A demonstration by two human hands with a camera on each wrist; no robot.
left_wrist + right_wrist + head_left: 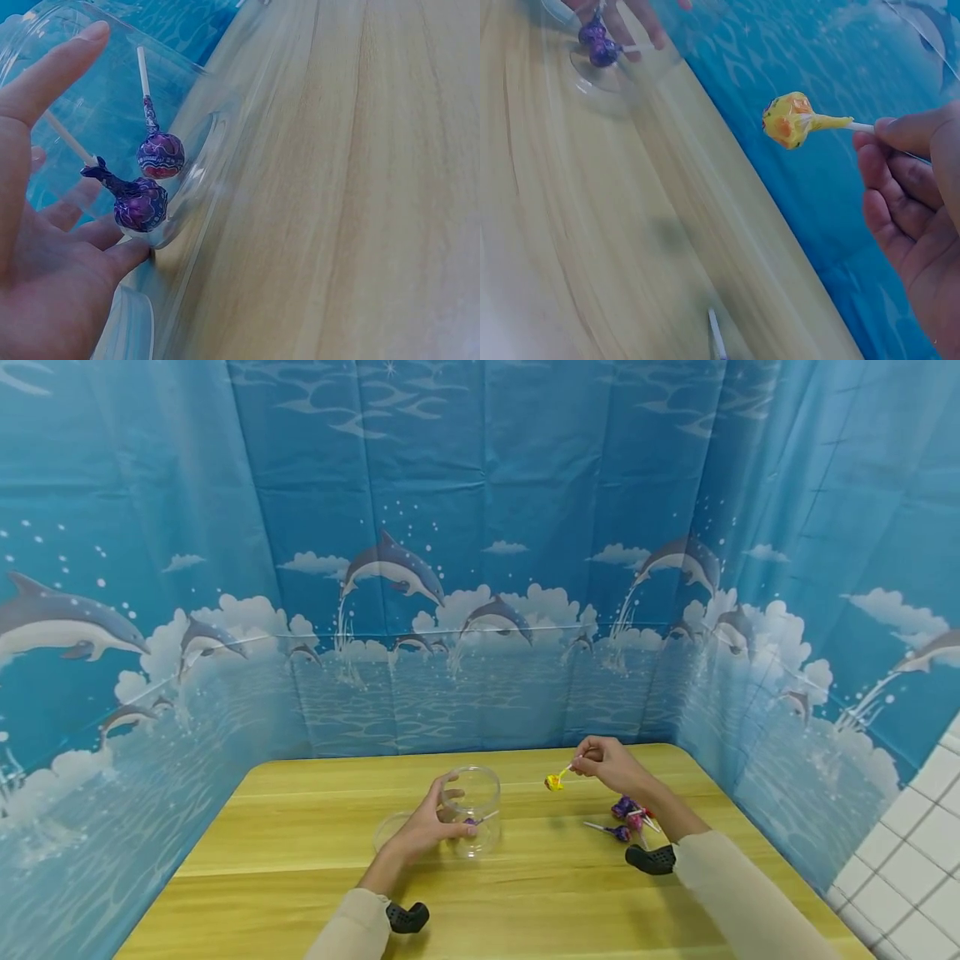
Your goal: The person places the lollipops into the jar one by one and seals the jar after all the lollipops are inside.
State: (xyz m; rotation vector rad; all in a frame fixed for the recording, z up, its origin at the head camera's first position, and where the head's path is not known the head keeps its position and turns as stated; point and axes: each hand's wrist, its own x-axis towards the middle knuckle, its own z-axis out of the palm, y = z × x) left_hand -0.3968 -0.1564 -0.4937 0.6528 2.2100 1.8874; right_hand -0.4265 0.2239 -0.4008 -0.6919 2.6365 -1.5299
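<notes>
My left hand (423, 828) holds a clear plastic jar (483, 842) upright on the table, fingers and thumb around its side. Two purple-wrapped lollipops (160, 156) lie at the bottom of the jar in the left wrist view, their white sticks leaning up the wall. My right hand (611, 768) pinches a yellow-wrapped lollipop (786, 121) by its white stick, thumb against fingers. That lollipop hangs in the air to the right of the jar, its candy end pointing toward it. The jar's mouth faces up, without a cover.
Several lollipops in purple, pink and red wrappers (624, 808) lie in a loose pile below the right forearm. A clear round lid (381, 837) lies left of the jar, partly behind the left hand. Dolphin-print curtains (480, 693) surround the wooden table (510, 910).
</notes>
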